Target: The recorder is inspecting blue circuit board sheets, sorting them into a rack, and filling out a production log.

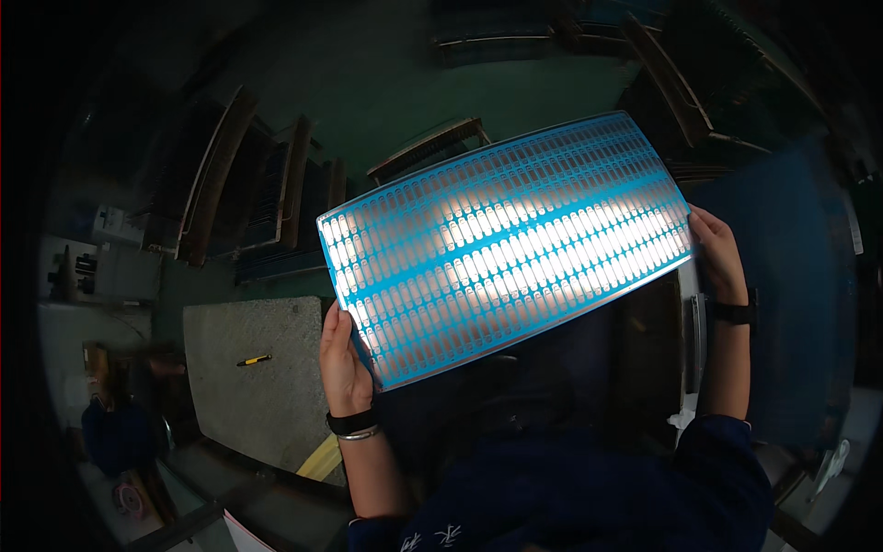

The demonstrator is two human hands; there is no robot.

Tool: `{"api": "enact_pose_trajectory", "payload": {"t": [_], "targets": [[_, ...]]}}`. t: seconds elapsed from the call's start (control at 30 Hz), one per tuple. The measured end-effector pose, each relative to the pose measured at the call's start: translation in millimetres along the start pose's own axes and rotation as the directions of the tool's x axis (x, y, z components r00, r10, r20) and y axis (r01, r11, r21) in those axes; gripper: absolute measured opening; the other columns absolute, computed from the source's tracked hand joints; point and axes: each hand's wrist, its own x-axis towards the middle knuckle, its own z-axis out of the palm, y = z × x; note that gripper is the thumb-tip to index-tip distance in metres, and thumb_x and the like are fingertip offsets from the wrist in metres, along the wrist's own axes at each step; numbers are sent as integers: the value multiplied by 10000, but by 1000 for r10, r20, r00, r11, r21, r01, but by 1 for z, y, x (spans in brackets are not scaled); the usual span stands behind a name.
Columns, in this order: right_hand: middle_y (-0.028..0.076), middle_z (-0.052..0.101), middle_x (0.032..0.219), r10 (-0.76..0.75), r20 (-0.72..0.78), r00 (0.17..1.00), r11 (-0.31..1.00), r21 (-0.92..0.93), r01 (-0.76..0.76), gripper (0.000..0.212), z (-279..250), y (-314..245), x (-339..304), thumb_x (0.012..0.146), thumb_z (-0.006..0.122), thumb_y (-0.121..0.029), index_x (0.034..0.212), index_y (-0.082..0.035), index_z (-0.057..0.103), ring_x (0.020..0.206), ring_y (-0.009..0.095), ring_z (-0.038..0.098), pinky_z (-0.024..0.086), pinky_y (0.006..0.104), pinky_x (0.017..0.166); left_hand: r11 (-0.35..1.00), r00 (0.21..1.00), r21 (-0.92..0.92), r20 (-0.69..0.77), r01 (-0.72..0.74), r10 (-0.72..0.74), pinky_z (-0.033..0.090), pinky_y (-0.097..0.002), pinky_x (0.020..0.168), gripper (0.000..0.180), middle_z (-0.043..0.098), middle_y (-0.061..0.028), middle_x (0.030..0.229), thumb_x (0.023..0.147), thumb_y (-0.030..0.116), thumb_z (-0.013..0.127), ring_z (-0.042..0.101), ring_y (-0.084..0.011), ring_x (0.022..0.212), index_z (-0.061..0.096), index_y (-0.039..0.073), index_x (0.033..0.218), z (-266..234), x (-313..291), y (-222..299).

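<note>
A large rectangular panel (515,241), blue with rows of shiny metallic oblong shapes, is held up in front of me, its right end tilted farther away. My left hand (346,363) grips its lower left edge, thumb on the near face. At the right edge my right hand (717,253) is closed on the panel, with some fingers hidden behind it. Bright light glares off the middle and right of the surface. The panel looks like a printed circuit board sheet, with its back side hidden.
Left of the panel lies a grey speckled board (253,368) with a yellow and black pen (255,360) on it. Slotted racks (216,175) stand at the far left, and another rack (428,150) is behind the panel. A large blue surface (796,304) rises on the right.
</note>
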Motion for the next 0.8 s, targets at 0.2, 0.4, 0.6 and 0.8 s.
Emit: {"api": "enact_pose_trajectory", "payload": {"t": [0.2, 0.4, 0.6, 0.8], "targets": [[48, 653, 904, 41, 30, 999, 999, -13, -41, 312, 23, 16, 6, 936, 519, -190, 1169, 7, 583, 810, 85, 605, 489, 217, 725, 1000, 999, -6, -32, -4, 4, 498, -293, 853, 319, 609, -112, 1119, 970, 119, 414, 600, -151, 997, 466, -18, 1253, -13, -4, 11], [13, 640, 859, 45, 21, 999, 999, 13, -45, 298, 41, 18, 6, 931, 529, -182, 1164, -7, 593, 742, 59, 570, 467, 210, 676, 1000, 999, -4, -33, -18, 18, 493, -312, 870, 330, 602, -128, 1133, 970, 117, 402, 595, -162, 1014, 451, -23, 1265, -22, -9, 21], [31, 624, 956, 86, 46, 995, 996, 27, -87, 338, 35, 34, 15, 938, 507, -162, 1217, 26, 542, 848, 75, 574, 471, 207, 741, 1000, 1000, -20, -23, -10, 9, 486, -328, 886, 350, 579, -150, 1166, 966, 114, 402, 579, -185, 1050, 431, -30, 1284, -26, -4, 21], [38, 634, 980, 65, 29, 998, 994, 90, -67, 326, 44, 53, 22, 938, 511, -155, 1206, 25, 556, 849, 81, 566, 448, 208, 774, 985, 998, -170, 51, 38, -29, 470, -346, 920, 404, 501, -174, 1261, 966, 127, 404, 536, -203, 1116, 359, -20, 1340, -27, -8, 26]]}}
